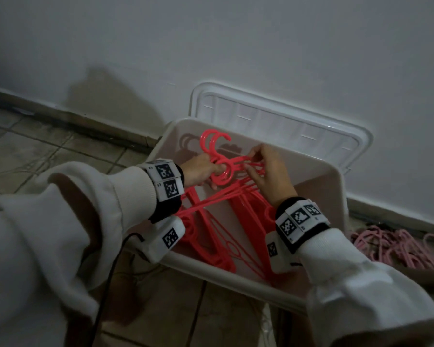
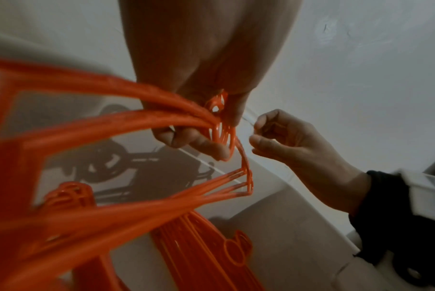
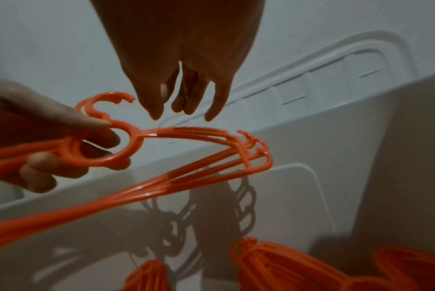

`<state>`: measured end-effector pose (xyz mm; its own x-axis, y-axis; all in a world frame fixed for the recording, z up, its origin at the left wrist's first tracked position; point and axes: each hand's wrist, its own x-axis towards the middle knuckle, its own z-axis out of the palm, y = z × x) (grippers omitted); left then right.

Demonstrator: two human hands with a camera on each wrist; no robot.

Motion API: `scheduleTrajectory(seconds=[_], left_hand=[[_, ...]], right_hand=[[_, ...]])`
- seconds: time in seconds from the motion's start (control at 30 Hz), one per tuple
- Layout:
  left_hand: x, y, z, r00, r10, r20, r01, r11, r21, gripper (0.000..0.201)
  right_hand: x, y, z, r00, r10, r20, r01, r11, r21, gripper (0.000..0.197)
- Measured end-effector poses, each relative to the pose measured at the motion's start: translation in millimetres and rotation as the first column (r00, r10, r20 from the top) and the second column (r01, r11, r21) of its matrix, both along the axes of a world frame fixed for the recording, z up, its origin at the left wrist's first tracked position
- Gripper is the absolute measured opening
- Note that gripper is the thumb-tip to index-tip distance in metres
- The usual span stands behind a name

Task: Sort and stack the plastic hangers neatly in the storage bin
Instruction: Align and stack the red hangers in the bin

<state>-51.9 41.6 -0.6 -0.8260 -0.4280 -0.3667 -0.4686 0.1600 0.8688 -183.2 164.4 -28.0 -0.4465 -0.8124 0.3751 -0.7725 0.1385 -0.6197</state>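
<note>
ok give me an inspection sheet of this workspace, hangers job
surface: tiled floor, white bin standing on it by the wall.
job's things: bunch of red hangers held above the bin; more red hangers lying inside it.
clutter: pile of pink hangers on the floor right of the bin.
grippers: left hand grips the bunch at the ring below the hooks; right hand with fingers loose at the bunch's end, not gripping it.
cables: black cable hanging from the left wrist.
surroundings: white wall; bin lid leaning against it.
</note>
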Motion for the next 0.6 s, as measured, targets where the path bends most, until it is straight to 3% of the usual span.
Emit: scheduleTrajectory(seconds=[0.07,0.13,0.2,0.27,0.33,0.4,0.47,0.53,0.6], left_hand=[[0.4,-6.5,-4.8,0.999,0.037,0.001,-0.037,0.999,-0.010,0.018],[-0.3,-12.2,-6.8,0.996,0.094,-0.003,-0.094,0.995,-0.010,0.023],[-0.3,-17.9,-6.6,0.990,0.142,0.016,-0.142,0.990,-0.023,0.027],[-0.5,-23.2,-6.2,0.984,0.179,0.024,-0.179,0.984,-0.016,0.026],[-0.7,-26.4,-6.2,0.977,0.211,0.017,-0.211,0.978,0.000,0.017],[-2.4,-27.4,-7.6,0.973,0.231,0.024,-0.231,0.973,0.006,0.015],[-3.6,-28.0,-10.4,0.967,0.253,0.032,-0.254,0.967,0.023,0.024],[-3.4,-28.3,-12.9,0.968,0.251,0.022,-0.252,0.967,0.046,0.024],[-2.4,-28.2,-14.6,0.972,0.234,0.016,-0.235,0.970,0.063,0.015]], right_hand=[[-1.6,-1.2,-5.7,1.000,0.000,0.020,-0.002,0.994,0.112,0.015],[-3.9,-3.2,-16.5,0.994,0.089,0.066,-0.106,0.941,0.322,0.019],[-6.4,-8.0,-34.6,0.975,0.187,0.123,-0.223,0.802,0.554,0.021],[-6.6,-12.3,-54.7,0.962,0.235,0.140,-0.259,0.619,0.741,0.018],[-2.3,-12.4,-74.6,0.953,0.227,0.199,-0.278,0.406,0.870,0.030],[3.5,-9.4,-90.5,0.934,0.159,0.320,-0.349,0.212,0.913,0.045],[9.1,-5.0,-107.2,0.908,0.088,0.410,-0.416,0.071,0.907,0.065],[14.6,-0.2,-122.4,0.908,0.094,0.409,-0.408,-0.034,0.913,0.085],[19.3,4.2,-135.3,0.916,0.157,0.370,-0.362,-0.074,0.929,0.094]])
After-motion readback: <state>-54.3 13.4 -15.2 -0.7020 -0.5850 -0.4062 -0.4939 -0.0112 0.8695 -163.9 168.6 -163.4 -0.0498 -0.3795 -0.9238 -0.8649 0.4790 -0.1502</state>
